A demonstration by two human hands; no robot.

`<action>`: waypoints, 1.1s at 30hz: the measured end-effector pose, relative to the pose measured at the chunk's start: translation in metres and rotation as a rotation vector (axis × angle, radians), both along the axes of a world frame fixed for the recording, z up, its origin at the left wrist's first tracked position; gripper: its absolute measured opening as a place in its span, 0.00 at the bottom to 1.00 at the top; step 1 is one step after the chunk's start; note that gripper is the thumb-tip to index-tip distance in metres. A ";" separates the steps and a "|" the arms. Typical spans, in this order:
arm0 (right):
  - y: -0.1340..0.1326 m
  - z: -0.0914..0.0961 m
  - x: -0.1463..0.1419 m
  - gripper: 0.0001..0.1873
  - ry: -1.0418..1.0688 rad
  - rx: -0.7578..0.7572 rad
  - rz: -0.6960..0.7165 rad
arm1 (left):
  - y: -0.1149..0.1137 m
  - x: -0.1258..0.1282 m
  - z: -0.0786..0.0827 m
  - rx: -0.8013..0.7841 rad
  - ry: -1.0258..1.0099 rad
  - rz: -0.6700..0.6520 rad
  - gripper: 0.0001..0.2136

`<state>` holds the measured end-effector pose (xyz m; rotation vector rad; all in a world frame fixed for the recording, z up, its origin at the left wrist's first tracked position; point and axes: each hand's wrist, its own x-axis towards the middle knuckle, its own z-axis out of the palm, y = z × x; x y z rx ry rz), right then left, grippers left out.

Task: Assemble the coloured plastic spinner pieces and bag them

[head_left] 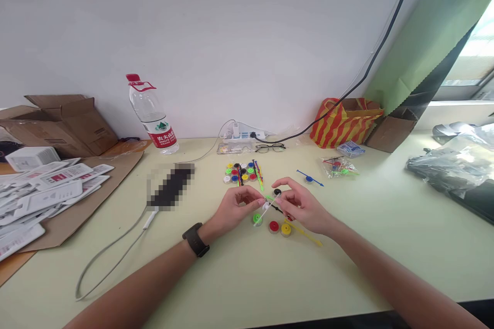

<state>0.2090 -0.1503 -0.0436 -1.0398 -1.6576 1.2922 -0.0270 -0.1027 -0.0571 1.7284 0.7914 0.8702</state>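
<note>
My left hand (242,204), wearing a dark watch, pinches a small white round piece (266,206) between thumb and forefinger. A slim white plastic arrow (260,217) slants across in front of it, its upper end in the fingers of my right hand (299,205). The two hands are close together above the table. Around them lie round pieces in green (257,220), red (274,226), yellow (285,230) and black (277,193). A yellow arrow (309,237) lies below my right hand, and a black arrow (275,208) is partly hidden between the hands.
Behind are rows of coloured round pieces (234,178) with arrows, and a blue arrow (317,180) on its base. A water bottle (164,136), power strip (243,132), glasses (270,148), a small bag of parts (339,166) and a cable (83,272) surround the area.
</note>
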 end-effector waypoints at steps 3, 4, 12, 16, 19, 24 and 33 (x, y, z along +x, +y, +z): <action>-0.001 -0.003 -0.003 0.17 -0.065 0.071 -0.001 | 0.001 0.000 -0.001 -0.005 0.002 -0.010 0.12; -0.002 -0.004 -0.004 0.17 -0.095 0.096 -0.004 | 0.001 0.000 -0.001 -0.009 0.002 -0.014 0.12; 0.001 -0.017 -0.004 0.10 -0.290 0.354 -0.099 | -0.001 0.001 -0.001 -0.036 -0.017 -0.059 0.12; 0.003 -0.019 -0.002 0.08 -0.295 0.408 -0.138 | -0.004 0.002 0.002 -0.073 -0.010 -0.126 0.14; 0.004 -0.020 -0.003 0.07 -0.313 0.420 -0.158 | -0.005 0.001 0.003 -0.077 0.018 -0.149 0.15; 0.002 -0.020 -0.003 0.13 -0.328 0.455 -0.181 | -0.003 0.001 0.001 -0.068 0.025 -0.120 0.14; -0.005 -0.007 0.001 0.23 -0.158 0.546 -0.178 | 0.001 0.003 0.000 -0.114 -0.077 -0.076 0.13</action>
